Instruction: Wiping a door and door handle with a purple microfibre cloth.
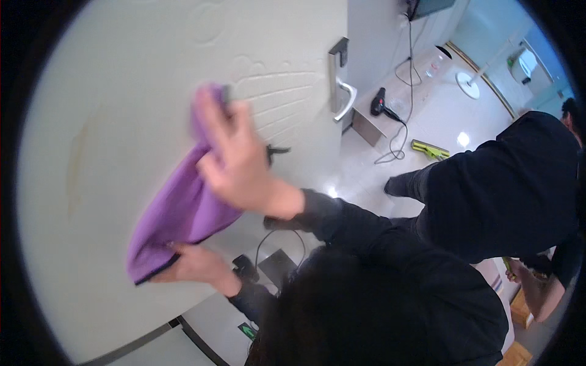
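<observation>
A purple cloth (183, 196) with dark edging hangs against a white panelled door (119, 91). My right hand (242, 169), blurred, presses the upper bunched part of the cloth to the door with its fingers spread over it. Lower down, my left hand (197, 265) grips the cloth's dark-edged border. Raised fan-like lines (279, 100) are moulded into the door beside my right hand. A silver lever handle (345, 98) sits near the door's edge. Further left, a brownish streak (78, 164) marks the door surface.
A co-worker in dark clothes (499, 187) is bent over at the right, a green object in one hand (517, 270). On the floor side are a black hair dryer (382, 105) with its cord, a green mop head (430, 148), a plastic bottle (434, 67) and a white round base (467, 85).
</observation>
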`<state>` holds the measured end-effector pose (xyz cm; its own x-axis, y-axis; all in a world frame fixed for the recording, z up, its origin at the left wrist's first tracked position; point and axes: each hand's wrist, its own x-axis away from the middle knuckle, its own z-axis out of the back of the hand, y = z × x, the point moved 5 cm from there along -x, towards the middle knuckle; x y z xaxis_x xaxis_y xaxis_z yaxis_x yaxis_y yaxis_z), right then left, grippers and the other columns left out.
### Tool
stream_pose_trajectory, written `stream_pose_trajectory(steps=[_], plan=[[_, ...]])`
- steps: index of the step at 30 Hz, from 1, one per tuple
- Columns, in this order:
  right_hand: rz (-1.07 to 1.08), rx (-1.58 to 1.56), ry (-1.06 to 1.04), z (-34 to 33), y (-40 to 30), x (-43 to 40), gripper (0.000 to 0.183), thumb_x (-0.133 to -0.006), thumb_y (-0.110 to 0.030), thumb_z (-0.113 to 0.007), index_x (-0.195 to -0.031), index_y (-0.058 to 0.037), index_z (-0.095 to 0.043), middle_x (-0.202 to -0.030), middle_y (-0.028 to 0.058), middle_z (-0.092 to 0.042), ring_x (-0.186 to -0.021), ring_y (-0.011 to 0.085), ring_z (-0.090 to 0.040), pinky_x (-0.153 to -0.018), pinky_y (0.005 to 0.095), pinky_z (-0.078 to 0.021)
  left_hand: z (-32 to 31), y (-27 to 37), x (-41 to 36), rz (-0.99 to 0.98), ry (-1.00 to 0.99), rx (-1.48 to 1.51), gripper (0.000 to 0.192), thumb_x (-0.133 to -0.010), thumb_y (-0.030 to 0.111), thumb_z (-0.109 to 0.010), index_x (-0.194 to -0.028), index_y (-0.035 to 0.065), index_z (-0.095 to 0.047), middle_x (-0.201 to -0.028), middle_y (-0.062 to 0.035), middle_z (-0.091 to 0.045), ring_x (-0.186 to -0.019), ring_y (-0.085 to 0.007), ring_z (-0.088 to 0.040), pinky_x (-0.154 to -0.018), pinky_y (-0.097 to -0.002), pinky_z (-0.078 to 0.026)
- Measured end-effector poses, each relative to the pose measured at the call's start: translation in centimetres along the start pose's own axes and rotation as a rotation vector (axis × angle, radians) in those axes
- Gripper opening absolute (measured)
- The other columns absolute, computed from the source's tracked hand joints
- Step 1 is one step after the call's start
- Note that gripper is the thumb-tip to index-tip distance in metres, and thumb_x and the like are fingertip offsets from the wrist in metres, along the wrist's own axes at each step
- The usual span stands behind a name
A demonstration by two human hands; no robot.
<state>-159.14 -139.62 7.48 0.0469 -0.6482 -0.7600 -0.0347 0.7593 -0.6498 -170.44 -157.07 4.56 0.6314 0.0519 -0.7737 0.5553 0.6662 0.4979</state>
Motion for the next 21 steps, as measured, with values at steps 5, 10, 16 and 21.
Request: stream_pose_trajectory(steps=[5,10,16,21], plan=[[0.326,0.269,0.088,0.0,3.2,3.9,0.06,-0.061,-0.006,-0.061,-0.12,-0.0004,-0.055,-0.099,0.0153,-0.046,-0.08,0.0275,-0.05,-0.065,0.0346,-0.0457,-1.5,-0.2,3.1,-0.321,0.031,0.052,0.068,-0.091,0.033,-0.049,-0.119,-0.0256,-0.029,-0.12,-0.0415,-0.035,-0.108,-0.0546,-0.038,-0.101,-0.0522,-0.025],[-0.393,0.515,-0.133,2.5,16.7,12.4,0.077,-0.07,0.002,-0.055,-0.14,-0.0014,-0.023,-0.106,0.022,-0.04,-0.092,0.0377,-0.048,-0.075,0.0428,-0.045,-9.0,-3.5,14.0,-0.78,-0.417,-0.4,0.033,-0.083,0.023,-0.057,-0.099,-0.0064,-0.061,-0.104,-0.0304,-0.053,-0.109,-0.0501,-0.041,-0.096,-0.0628,-0.026],[-0.805,0.322,-0.041,3.1,21.2,17.0,0.079,-0.072,0.011,-0.045,-0.141,0.0009,-0.007,-0.116,0.0284,-0.032,-0.101,0.0466,-0.043,-0.087,0.044,-0.0396,-10.7,-1.9,17.4,-0.884,-0.787,-0.296,0.018,-0.077,0.019,-0.06,-0.08,0.0016,-0.063,-0.096,-0.0225,-0.058,-0.111,-0.0476,-0.043,-0.097,-0.0595,-0.028],[-0.651,0.14,0.048,4.0,15.0,9.7,0.077,-0.073,0.009,-0.043,-0.142,0.0002,-0.009,-0.116,0.0272,-0.031,-0.099,0.0453,-0.043,-0.089,0.0411,-0.0385,-8.7,-1.7,12.5,-0.922,-0.382,-0.32,0.032,-0.082,0.026,-0.058,-0.094,-0.0031,-0.064,-0.108,-0.0282,-0.055,-0.12,-0.0486,-0.036,-0.103,-0.0597,-0.02]])
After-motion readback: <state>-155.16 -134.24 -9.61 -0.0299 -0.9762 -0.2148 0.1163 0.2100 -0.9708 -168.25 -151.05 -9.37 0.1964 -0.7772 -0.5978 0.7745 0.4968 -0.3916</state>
